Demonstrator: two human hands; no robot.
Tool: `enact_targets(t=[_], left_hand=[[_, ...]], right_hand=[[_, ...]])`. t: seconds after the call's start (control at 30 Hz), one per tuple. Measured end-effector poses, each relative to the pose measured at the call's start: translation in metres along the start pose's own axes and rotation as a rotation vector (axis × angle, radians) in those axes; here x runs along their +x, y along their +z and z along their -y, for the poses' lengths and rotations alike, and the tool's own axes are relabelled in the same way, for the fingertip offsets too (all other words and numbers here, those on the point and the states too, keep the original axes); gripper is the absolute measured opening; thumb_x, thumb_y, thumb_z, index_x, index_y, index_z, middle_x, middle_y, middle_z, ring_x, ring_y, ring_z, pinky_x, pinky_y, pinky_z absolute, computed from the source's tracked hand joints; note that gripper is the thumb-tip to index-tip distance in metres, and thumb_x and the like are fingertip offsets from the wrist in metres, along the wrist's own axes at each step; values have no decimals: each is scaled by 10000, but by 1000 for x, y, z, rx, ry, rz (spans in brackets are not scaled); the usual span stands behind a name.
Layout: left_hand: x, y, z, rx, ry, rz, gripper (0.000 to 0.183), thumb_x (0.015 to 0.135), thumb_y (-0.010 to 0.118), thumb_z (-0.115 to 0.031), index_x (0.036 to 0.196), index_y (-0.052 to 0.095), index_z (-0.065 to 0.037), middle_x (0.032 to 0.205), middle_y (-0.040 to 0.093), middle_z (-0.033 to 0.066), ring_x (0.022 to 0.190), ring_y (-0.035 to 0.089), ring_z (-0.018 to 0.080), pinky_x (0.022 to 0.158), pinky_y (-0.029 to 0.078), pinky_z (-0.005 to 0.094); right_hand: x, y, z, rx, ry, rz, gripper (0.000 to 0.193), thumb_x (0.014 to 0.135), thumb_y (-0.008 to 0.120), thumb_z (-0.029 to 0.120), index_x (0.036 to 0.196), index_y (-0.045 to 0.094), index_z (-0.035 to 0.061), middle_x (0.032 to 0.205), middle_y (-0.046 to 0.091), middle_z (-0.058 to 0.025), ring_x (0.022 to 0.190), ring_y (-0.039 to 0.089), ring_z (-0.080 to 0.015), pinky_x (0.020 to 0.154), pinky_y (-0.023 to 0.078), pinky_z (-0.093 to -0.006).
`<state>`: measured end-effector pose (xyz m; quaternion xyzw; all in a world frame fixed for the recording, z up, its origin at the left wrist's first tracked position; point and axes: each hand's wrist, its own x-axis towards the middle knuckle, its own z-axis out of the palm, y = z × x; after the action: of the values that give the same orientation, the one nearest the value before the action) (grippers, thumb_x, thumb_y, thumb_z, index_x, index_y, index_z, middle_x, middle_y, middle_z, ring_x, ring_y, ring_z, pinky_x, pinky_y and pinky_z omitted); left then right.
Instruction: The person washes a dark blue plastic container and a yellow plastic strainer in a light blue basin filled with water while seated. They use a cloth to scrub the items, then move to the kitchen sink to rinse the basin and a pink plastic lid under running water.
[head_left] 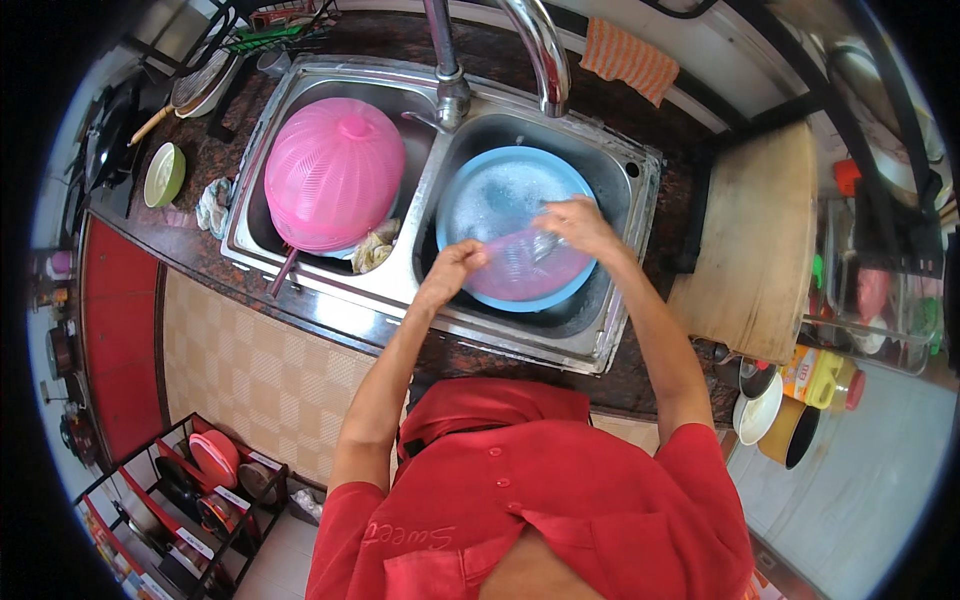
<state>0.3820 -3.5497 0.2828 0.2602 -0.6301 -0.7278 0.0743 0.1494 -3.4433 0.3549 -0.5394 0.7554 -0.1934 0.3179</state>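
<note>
Over the right basin of the sink, my left hand [458, 268] pinches the left edge of a see-through pink plastic piece [515, 272] with faint ribbed lines. I cannot make out whether it is a basket or a lid. My right hand [580, 228] is curled at its right side, slightly blurred, with something whitish under the fingers. Beneath them sits a light blue tub [485, 165] holding sudsy water. In the left basin, an upturned pink colander [340, 170] rests like a dome on a blue rim.
A chrome faucet [548, 70] arches over the right basin. A crumpled cloth [375, 248] lies on the sink's front edge by a dark red handle [285, 272]. On the left counter are a green bowl [165, 175] and another cloth [213, 207]. A wooden board [755, 240] stands at right.
</note>
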Motion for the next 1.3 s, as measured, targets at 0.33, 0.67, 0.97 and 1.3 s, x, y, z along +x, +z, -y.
enact_targets(t=[0.33, 0.67, 0.97, 1.3], left_hand=[[-10, -23, 18, 23, -90, -109, 126, 864, 546, -82, 967, 603, -39, 872, 606, 2, 842, 541, 102, 802, 413, 243], [-6, 0, -15, -160, 31, -37, 100, 855, 533, -79, 911, 598, -26, 747, 569, 18, 707, 505, 104, 689, 417, 247], [16, 37, -40, 89, 61, -15, 184, 817, 566, -17, 1000, 553, -3, 815, 568, 7, 747, 518, 86, 719, 426, 232], [-3, 2, -30, -262, -61, 67, 129, 859, 583, -89, 948, 595, 3, 763, 602, 17, 702, 542, 76, 696, 435, 211]], right_hand=[[1, -12, -24, 288, 105, -63, 320, 769, 645, 356, 684, 597, 51, 616, 562, -113, 619, 523, -282, 696, 417, -350], [10, -10, 0, -8, -100, -110, 324, 749, 681, 328, 687, 603, 19, 606, 558, -116, 523, 470, -224, 537, 411, -299], [13, 10, 18, -159, -359, -261, 343, 723, 683, 361, 630, 573, 50, 601, 527, -132, 608, 525, -269, 728, 388, -343], [14, 0, -9, 11, -50, -148, 474, 690, 686, 464, 726, 613, -3, 681, 578, -165, 701, 550, -321, 707, 414, -401]])
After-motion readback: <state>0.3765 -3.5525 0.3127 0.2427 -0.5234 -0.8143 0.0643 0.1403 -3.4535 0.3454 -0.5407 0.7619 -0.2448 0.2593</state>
